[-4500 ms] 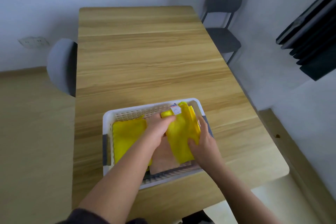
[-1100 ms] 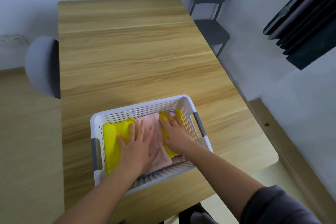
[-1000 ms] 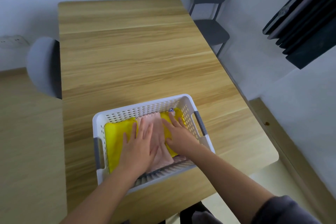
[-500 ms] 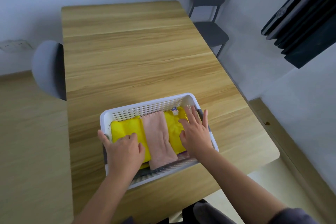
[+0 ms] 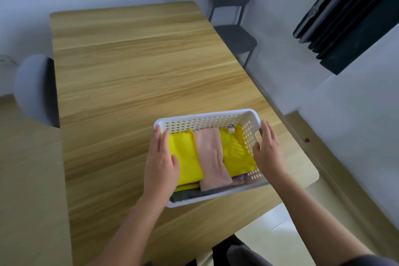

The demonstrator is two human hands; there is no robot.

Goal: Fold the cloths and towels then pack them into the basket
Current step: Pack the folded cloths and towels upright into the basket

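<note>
A white perforated basket [image 5: 205, 117] sits on the wooden table [image 5: 140, 60] near its front right corner. Inside lie a folded yellow cloth [image 5: 187, 153] on the left, a folded pink towel [image 5: 210, 157] in the middle and another yellow cloth [image 5: 235, 151] with a small label on the right. A grey cloth [image 5: 187, 193] and a purple edge [image 5: 239, 176] show underneath. My left hand [image 5: 160, 162] rests over the basket's left side, fingers straight, thumb on the yellow cloth. My right hand [image 5: 268, 151] straddles the right wall, fingers straight outside, thumb inside.
A dark chair [image 5: 233, 6] stands at the table's far right corner. A grey chair back [image 5: 34, 88] is at the left edge. A black folded blind [image 5: 349, 17] hangs on the right wall. The table's front right corner is close to the basket.
Both hands left the cloths they were pressing and moved apart to the basket's left and right sides. The cloths now lie uncovered.
</note>
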